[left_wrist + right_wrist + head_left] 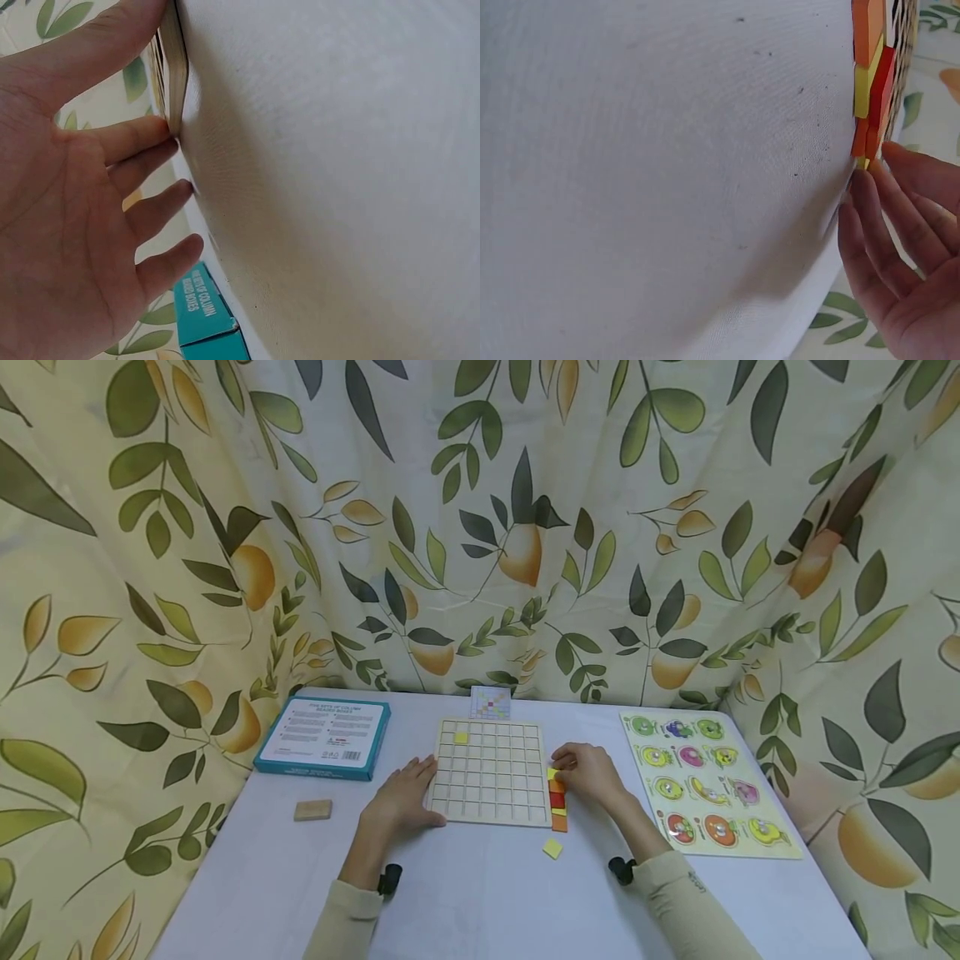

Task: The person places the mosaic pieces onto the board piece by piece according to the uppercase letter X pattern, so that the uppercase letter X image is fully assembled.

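A pale square board (489,772) marked with a grid lies mid-table, one yellow tile (461,738) in its upper left part. My left hand (401,795) steadies the board's left side, fingers extended and thumb at the near corner; its fingertips touch the edge (177,90) in the left wrist view. Along the right edge runs a stack of red, orange and yellow tiles (557,800). At its far end my right hand (588,770) pinches a small square tile (862,162) between thumb and fingertips, which partly hide it. A loose yellow tile (552,848) lies nearer the front.
A teal-edged box (324,737) lies at the back left, with a wooden block (312,811) before it. A small patterned card (491,702) sits behind the board. On the right is a fruit picture board (708,783). A leaf-print curtain (480,527) surrounds the table.
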{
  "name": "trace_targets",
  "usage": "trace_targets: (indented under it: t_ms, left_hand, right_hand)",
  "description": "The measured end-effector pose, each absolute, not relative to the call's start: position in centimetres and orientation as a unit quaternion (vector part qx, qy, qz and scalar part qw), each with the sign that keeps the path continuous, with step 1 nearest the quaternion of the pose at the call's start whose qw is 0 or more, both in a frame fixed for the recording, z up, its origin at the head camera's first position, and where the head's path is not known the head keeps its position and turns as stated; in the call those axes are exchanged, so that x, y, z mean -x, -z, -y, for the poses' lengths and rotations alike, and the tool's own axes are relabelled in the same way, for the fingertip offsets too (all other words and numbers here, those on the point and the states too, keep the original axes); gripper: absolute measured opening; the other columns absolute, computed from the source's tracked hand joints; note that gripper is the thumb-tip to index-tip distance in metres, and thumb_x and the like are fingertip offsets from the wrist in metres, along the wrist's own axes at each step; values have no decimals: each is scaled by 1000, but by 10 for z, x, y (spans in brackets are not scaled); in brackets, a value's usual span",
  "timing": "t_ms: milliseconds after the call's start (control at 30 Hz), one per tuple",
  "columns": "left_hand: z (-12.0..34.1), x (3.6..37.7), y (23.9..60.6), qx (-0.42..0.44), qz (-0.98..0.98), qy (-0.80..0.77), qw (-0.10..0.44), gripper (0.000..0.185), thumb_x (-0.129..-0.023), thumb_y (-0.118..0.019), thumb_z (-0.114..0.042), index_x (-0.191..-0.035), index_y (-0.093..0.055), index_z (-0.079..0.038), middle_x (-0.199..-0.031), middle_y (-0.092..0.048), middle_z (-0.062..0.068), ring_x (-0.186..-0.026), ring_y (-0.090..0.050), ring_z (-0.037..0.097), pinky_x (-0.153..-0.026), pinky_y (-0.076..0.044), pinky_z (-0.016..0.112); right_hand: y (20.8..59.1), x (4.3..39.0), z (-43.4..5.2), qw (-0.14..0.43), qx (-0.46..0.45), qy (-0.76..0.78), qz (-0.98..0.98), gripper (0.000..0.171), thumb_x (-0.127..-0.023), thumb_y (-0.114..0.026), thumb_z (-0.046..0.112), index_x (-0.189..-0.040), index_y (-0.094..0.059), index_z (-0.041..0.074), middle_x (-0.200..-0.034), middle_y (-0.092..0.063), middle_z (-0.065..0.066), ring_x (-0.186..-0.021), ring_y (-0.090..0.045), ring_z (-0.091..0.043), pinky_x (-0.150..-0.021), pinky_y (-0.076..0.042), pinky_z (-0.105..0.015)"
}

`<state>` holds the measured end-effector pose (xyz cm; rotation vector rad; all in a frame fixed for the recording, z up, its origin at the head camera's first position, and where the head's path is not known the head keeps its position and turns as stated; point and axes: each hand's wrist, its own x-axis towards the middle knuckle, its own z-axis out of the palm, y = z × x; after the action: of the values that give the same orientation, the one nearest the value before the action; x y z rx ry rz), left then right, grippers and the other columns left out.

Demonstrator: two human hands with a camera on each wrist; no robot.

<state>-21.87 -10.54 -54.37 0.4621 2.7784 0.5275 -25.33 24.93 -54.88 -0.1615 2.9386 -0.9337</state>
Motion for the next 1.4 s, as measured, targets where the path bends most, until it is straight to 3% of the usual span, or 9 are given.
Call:
trace_targets:
  t_ms: [167,300,467,933,1400]
  left_hand:
    - [106,220,544,-162,-960,-184,138,102,-73,-82,-47,-153,-32,-10,-161,-25,3,-149,-17,28,-120,-18,51]
    - [106,221,545,-165,-959,-184,139,102,-73,-82,-47,-153,-31,-10,-161,-25,3,-149,-16,28,-120,-18,51]
    - [106,222,546,-164,-959,-181,141,103,-73,-82,-48,-154,-31,-10,-161,-25,3,-149,-16,28,-119,-19,51]
    - [106,226,548,-162,-960,-176,143,104,-73,-82,-49,-154,-30,-11,-162,-24,3,-150,-16,27,-120,-19,50]
    - [107,223,546,-161,-959,-179,147,105,-72,-83,-49,-154,-31,-10,-161,-25,4,-149,-17,28,-119,-20,51]
  right_hand:
    - [547,253,-250,26,50,304,-951,25,-76,-77,3,-100,-72,7,-78,-68,3,-72,-62,-12,-71,-54,-34]
    - [546,250,-250,37,52,317,-946,32,-72,-82,2,-102,-72,6,-79,-69,1,-72,-63,-11,-72,-54,-34]
    - [543,248,-249,53,50,315,-946,40,-67,-89,10,-103,-72,7,-85,-70,-1,-74,-63,-13,-73,-54,-35]
    - [540,250,-243,42,17,267,-963,41,-65,-90,26,-100,-73,12,-76,-67,3,-70,-58,-14,-65,-46,-32]
    - [532,250,-231,98,-38,257,-961,43,-66,-84,8,-107,-70,8,-86,-67,-3,-73,-59,-20,-59,-49,-31]
